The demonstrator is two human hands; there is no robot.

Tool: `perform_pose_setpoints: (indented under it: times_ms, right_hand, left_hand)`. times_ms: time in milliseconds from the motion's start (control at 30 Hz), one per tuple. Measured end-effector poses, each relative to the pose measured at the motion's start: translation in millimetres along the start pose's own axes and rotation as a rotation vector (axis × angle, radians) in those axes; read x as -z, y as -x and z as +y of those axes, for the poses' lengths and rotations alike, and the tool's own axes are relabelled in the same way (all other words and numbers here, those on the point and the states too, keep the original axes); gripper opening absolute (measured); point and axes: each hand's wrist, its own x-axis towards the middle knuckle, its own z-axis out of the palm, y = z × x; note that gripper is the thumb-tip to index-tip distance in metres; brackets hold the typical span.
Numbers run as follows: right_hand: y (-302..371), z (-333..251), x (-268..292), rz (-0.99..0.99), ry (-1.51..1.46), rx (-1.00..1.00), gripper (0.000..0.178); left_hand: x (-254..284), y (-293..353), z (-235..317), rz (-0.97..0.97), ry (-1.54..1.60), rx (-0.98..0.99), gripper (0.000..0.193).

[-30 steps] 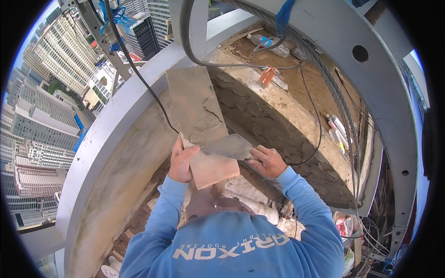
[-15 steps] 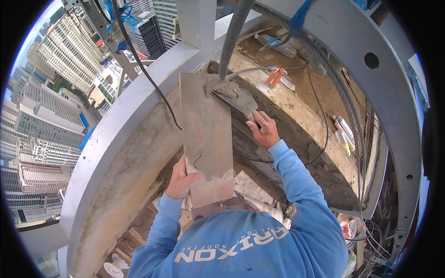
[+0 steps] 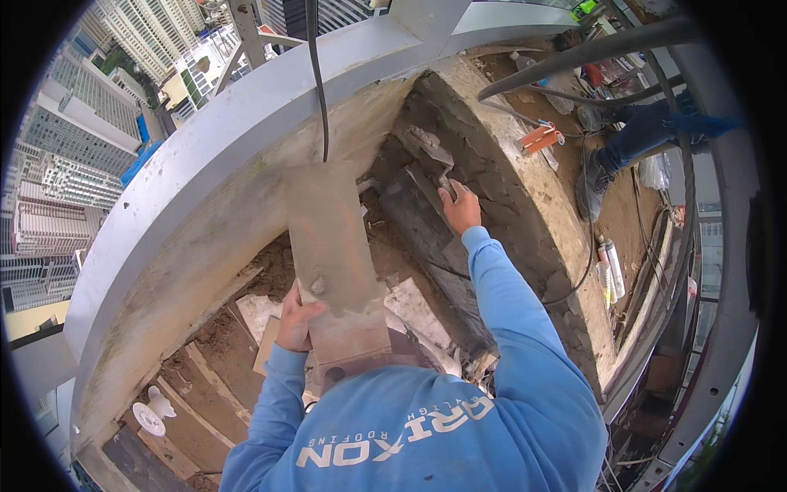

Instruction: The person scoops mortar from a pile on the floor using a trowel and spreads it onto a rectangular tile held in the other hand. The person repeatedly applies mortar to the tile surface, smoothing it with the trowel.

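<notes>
My left hand (image 3: 297, 321) grips the near left edge of a long flat board (image 3: 348, 336). Grey wet mortar is smeared over the board, with a small lump (image 3: 318, 284) near my thumb. My right hand (image 3: 461, 207) is closed round the handle of a trowel (image 3: 443, 166). The blade is at the inner face of a low wall (image 3: 484, 160), with a lump of mortar (image 3: 430, 143) by it. Rough, wet-looking mortar covers that face. Much of the blade is hard to make out.
A co-worker's shoe (image 3: 592, 184) and jeans are beyond the wall. A small orange object (image 3: 539, 139) sits on its top, near cables (image 3: 590, 254) and tubes (image 3: 612, 269). A curved white metal rim (image 3: 188, 184) borders the drop on the left. A white spool (image 3: 152, 412) lies among planks below.
The trowel has gone from the far end of the board to the wall face at the right. The view has shifted, and a co-worker's legs now show at the right.
</notes>
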Motion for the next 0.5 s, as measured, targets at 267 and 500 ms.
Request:
perform_pose_setpoints:
  times_ms: [267,500]
  right_hand:
    - [-29,26,23,-0.216,-0.568,-0.604,0.040]
    - [83,55,73,0.019,-0.092,-0.356,0.041]
  left_hand:
    - [12,15,0,0.082,0.066,-0.024,0.073]
    - [-4,-17,-7,-0.049,0.081,-0.014,0.073]
